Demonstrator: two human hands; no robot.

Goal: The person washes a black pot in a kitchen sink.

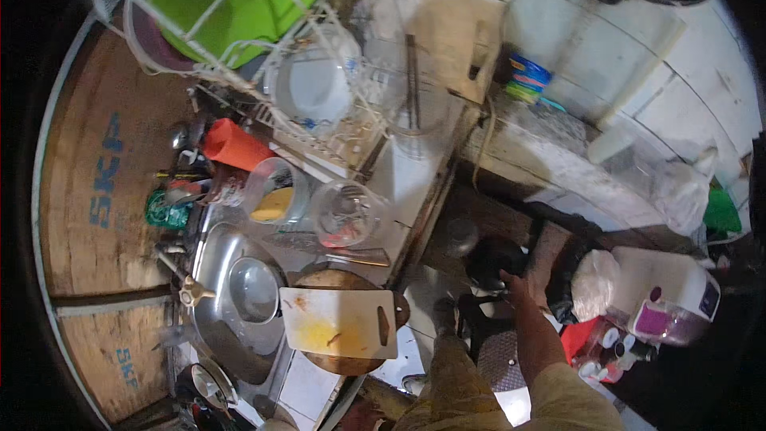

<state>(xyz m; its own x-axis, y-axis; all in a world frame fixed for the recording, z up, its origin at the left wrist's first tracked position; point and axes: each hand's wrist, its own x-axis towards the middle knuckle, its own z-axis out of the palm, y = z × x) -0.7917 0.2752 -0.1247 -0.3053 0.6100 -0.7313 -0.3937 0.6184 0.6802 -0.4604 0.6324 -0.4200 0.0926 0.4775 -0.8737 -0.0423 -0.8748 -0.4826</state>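
Observation:
My right hand (516,287) reaches forward at the lower right, its fingers against the edge of a dark round vessel (494,260); whether they grip it is unclear. My left hand is out of view. A white plastic cutting board (332,323) with yellow stains lies on a round wooden board (326,365) beside the sink. Just above the boards lies a knife (359,256). A metal bowl (254,290) rests in the steel sink (218,335). Near the sink stand a clear container with a yellow sponge (272,203) and another clear container (344,215).
A white wire dish rack (239,81) holds a green basin (233,0) and white bowls (311,84). A red cup (236,145) and a tap (194,291) are at the left. A white appliance (664,293), a plastic bag (595,284) and jars (610,347) stand right of my arm.

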